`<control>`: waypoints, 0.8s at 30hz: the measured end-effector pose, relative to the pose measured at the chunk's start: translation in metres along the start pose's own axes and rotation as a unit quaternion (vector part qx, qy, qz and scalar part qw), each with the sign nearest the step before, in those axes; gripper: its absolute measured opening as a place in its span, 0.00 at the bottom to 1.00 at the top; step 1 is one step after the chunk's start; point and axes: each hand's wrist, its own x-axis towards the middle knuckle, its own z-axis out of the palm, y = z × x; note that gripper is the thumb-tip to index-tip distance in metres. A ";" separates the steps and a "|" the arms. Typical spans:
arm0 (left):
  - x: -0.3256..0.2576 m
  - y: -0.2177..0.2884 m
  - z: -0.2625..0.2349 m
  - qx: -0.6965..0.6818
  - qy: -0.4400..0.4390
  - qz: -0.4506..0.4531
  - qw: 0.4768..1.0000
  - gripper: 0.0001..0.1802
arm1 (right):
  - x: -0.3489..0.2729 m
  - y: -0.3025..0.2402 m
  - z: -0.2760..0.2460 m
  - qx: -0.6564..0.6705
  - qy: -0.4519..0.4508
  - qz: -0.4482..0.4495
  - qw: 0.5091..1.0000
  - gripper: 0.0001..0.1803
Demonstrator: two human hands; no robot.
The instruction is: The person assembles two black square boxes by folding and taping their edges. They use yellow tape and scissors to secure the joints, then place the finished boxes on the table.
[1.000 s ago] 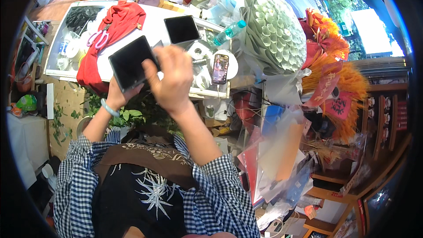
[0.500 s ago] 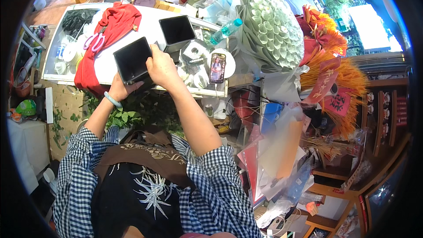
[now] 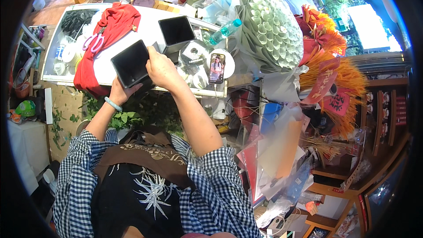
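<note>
Between my hands is a black square box [image 3: 131, 64], tilted, its dark face turned up toward me. My left hand [image 3: 120, 92], with a pale bangle at the wrist, grips its near side from below. My right hand [image 3: 162, 68] is closed round its right side, with some of the fingers hidden. A second black square box [image 3: 177, 31] stands on the white table [image 3: 150, 12] just beyond my right hand. To the left of the held box lie a red cloth [image 3: 118, 23] and pink-handled scissors [image 3: 94, 42].
A lit phone [image 3: 217, 68] stands right of my right hand, with a teal-capped bottle [image 3: 224, 32] behind it. Farther right are a large pale-green bouquet [image 3: 269, 33] and orange dried stalks [image 3: 348, 86]. Leafy greens [image 3: 125, 118] sit below the table's near edge.
The held box has shifted slightly left and down, and its tilt has changed a little. Both hands keep their hold on it.
</note>
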 end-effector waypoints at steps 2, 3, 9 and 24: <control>0.000 0.001 0.000 0.004 0.008 -0.002 1.000 0.29 | 0.002 0.001 -0.002 -0.004 -0.015 -0.003 1.000 0.15; 0.000 0.002 0.000 0.018 0.007 -0.012 1.000 0.29 | 0.003 0.002 -0.003 -0.007 -0.019 -0.004 1.000 0.15; -0.002 0.001 0.002 0.009 0.023 0.013 1.000 0.28 | 0.003 0.002 -0.002 -0.022 -0.028 0.005 0.999 0.15; -0.004 -0.005 0.013 0.046 0.117 0.027 0.992 0.49 | -0.027 -0.017 -0.007 -0.290 0.066 -0.271 0.916 0.02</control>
